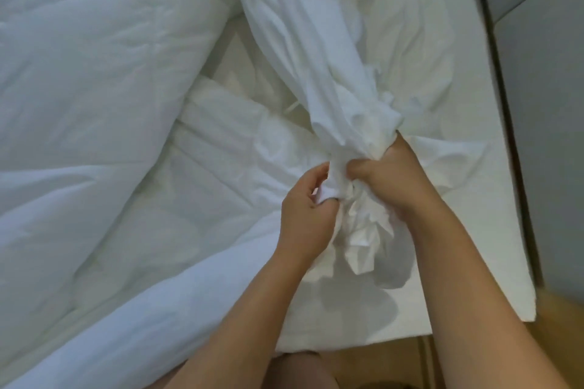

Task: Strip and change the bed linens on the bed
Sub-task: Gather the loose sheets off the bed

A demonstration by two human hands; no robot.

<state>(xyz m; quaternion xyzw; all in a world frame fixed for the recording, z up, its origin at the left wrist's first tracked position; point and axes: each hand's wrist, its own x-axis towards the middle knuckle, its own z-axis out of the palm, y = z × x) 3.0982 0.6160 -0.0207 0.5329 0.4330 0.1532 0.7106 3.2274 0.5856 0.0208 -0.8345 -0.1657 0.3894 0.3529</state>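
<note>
Where the thin white sheet [316, 73] bunches into a wrinkled rope, my right hand [392, 177] clenches it; my left hand [305, 215] pinches a fold beside, puffy duvet [79, 73] further left.

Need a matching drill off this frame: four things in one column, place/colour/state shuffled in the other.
Things:
1. bunched sheet
2. duvet
3. floor
4. wall panel

Descriptions:
A. grey, along the right edge of the view
B. gripped by the left hand and the right hand
C. wood-coloured, lower right corner
D. lying crumpled, left side of the view

Pairs: 1-B, 2-D, 3-C, 4-A
</note>
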